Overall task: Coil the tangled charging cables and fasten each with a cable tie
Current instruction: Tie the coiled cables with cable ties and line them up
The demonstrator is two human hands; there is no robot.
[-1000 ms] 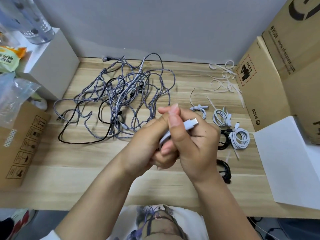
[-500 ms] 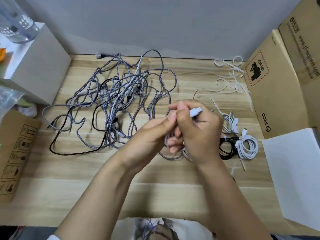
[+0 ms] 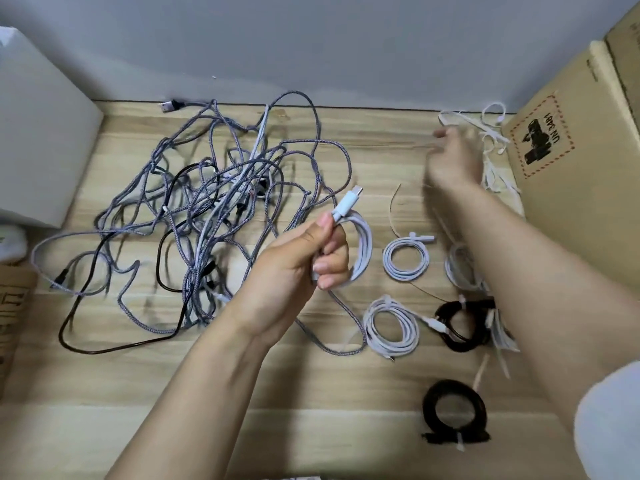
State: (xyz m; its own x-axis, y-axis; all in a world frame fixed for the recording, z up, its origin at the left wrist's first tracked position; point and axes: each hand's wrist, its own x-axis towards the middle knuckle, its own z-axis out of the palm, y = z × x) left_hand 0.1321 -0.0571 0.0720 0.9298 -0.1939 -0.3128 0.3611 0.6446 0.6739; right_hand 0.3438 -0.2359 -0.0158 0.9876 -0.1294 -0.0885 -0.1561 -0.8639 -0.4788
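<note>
Head view looks down on a wooden bench [image 3: 104, 393]. Left of centre lies a tangled heap of cables [image 3: 207, 220], mostly grey braided strands with a black one looping toward the lower left of the frame. Just right of that heap, near the middle of the frame, the left hand [image 3: 298, 268] is raised above the bench with its fingers curled round a coiled white cable [image 3: 362, 247]; the cable's white plug [image 3: 348, 202] sticks up past the thumb.

Toward the upper right of the frame the right hand [image 3: 453, 157] reaches to a loose pile of white cable ties [image 3: 495, 150] lying beside a cardboard box [image 3: 581, 161]. That hand is motion-blurred, so whether it is open or pinching a tie cannot be told.

Between the two arms, tied coils rest on the bench: a small white coil [image 3: 406, 258] in the centre right, a larger white coil [image 3: 393, 329] below it, a black coil [image 3: 462, 325] just right of that, partly hidden by the right forearm, and another black coil [image 3: 453, 414] in the lower right. More white coils lie partly hidden under the right forearm. A white box [image 3: 38, 140] stands at the left edge of the frame.
</note>
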